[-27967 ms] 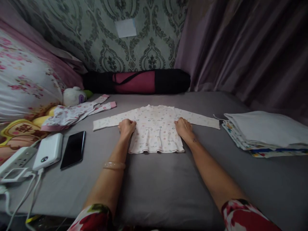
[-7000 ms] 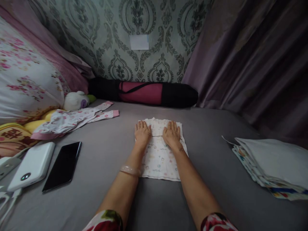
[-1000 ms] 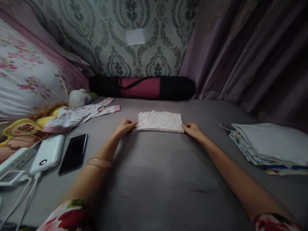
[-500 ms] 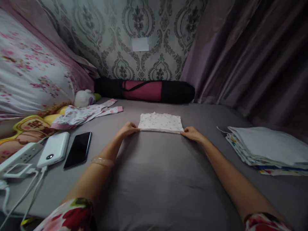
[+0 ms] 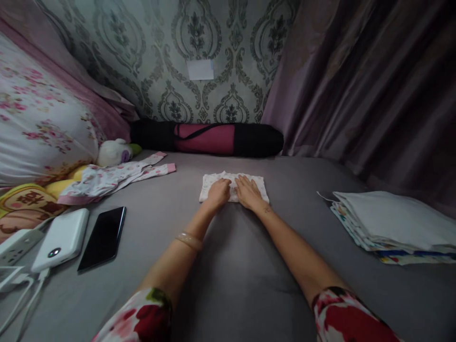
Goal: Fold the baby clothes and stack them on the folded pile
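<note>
A small folded white garment (image 5: 263, 184) with a faint print lies flat on the grey bed sheet ahead of me. Pressed onto its left half is my left hand (image 5: 219, 191), fingers loosely bent and resting on the fabric rather than gripping it. My right hand (image 5: 248, 192) lies flat on the right half, its fingers spread and pointing away from me. Both hands hide much of the garment's middle and near edge; what kind of garment it is cannot be made out.
Printed child's pants (image 5: 117, 176) and a plush toy (image 5: 114, 152) lie left. Nearer are a phone (image 5: 103, 237), a white power bank (image 5: 62, 240) and a power strip (image 5: 17, 247). Folded cloths (image 5: 395, 221) sit right. A black-and-pink long bag (image 5: 206, 138) lines the wall.
Both hands have let go of the garment's near corners and moved inward onto its top, close together. The view has shifted slightly.
</note>
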{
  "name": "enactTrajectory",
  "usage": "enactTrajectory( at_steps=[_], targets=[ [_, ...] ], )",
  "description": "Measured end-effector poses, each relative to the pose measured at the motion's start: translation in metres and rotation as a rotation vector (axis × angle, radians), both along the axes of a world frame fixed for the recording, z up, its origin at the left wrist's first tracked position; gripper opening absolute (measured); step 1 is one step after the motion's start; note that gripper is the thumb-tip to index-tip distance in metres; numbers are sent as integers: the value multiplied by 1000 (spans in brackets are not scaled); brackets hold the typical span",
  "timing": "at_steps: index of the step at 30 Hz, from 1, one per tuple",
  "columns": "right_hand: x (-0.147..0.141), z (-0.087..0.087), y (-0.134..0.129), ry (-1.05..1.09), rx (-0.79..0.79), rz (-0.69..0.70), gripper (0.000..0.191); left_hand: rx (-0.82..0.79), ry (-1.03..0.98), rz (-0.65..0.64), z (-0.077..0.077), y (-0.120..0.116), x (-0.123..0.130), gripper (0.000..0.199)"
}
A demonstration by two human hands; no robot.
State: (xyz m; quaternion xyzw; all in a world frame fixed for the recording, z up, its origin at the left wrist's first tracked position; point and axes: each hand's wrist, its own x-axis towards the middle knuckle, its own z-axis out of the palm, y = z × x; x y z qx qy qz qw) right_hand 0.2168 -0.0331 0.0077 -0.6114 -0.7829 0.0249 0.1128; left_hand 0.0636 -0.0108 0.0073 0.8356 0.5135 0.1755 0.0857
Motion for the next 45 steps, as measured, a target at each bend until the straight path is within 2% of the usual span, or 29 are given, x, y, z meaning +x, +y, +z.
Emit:
enactTrajectory(
  at_steps=[4, 9, 12, 18, 23, 29, 35, 38, 41, 45],
  targets=[
    [-10, -15, 8, -13, -26, -7, 52, 41, 107, 32, -17, 4, 17, 39],
    [-4, -23, 8, 4, -22, -7, 53, 25, 171, 146, -30, 5, 10, 50],
    [-4, -25, 8, 12, -15, -11, 53, 14, 193, 169, -33, 4, 8, 55],
    [-2, -20, 12, 18, -71, -5, 53, 1, 173, 185, -30, 7, 10, 52],
    [-8, -13, 20, 53, -11, 6, 53, 165, 70, 210, -20, 12, 12, 49],
    [-18, -24, 23, 58, -34, 25, 54, -1, 129, 188, -28, 16, 11, 50],
    [-16, -23, 22, 61, -28, 25, 54, 33, 129, 180, -27, 15, 11, 48],
    [-11, -21, 23, 58, 26, -47, 55, 109, 117, 188, -24, 14, 10, 50],
    [-6, -25, 23, 58, 42, -132, 56, 61, 159, 185, -26, 14, 9, 51],
    [-4, -30, 23, 48, 19, -145, 56, 13, 196, 192, -29, 14, 9, 51]
  ],
)
